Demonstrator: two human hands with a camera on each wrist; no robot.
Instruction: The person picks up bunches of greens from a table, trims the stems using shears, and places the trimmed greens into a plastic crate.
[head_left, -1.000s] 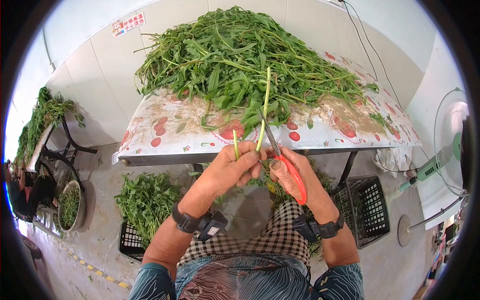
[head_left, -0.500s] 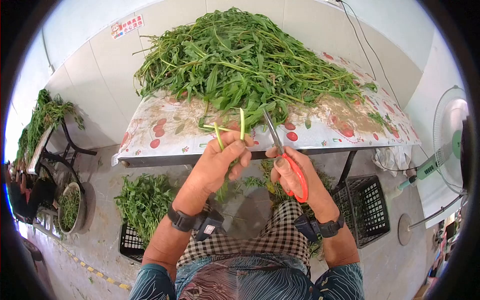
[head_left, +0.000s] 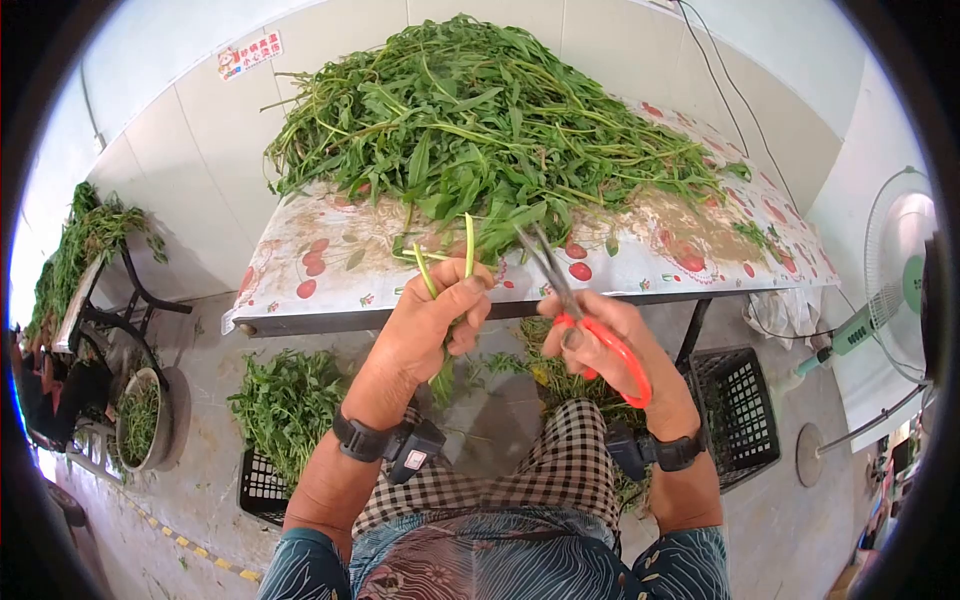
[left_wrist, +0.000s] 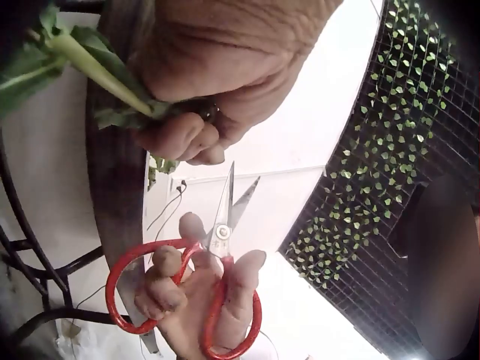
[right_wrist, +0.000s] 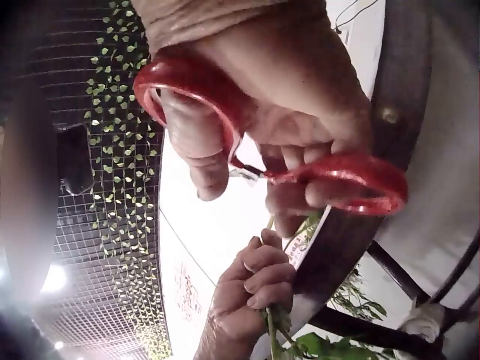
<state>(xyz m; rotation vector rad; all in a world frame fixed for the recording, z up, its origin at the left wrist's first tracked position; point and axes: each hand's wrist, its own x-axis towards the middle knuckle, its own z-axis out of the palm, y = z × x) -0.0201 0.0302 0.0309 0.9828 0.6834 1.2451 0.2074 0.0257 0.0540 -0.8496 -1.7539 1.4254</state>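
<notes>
Green leafy stems are gripped in my left hand (head_left: 428, 318), with two pale cut stem ends (head_left: 470, 243) poking up past the fingers. Leaves hang below that fist, and the left wrist view shows one thick stem (left_wrist: 97, 71) coming out of it. My right hand (head_left: 622, 338) holds scissors (head_left: 556, 272) with red handles, thumb through one loop and fingers through the other. Their blades stand apart in a narrow V in the left wrist view, pointing up and a little to the left in the head view. A gap separates the blades from the stems.
A big heap of leafy greens (head_left: 470, 130) covers the back of the table with its cherry-print cloth (head_left: 335, 260). Below are a crate of greens (head_left: 290, 410) at left and a black crate (head_left: 745, 410) at right. A fan (head_left: 900, 280) stands at far right, a basin (head_left: 145, 420) at left.
The tall stem in my left hand has become much shorter. My left hand has shifted slightly left, while the scissors have moved away to the right and their blades have parted.
</notes>
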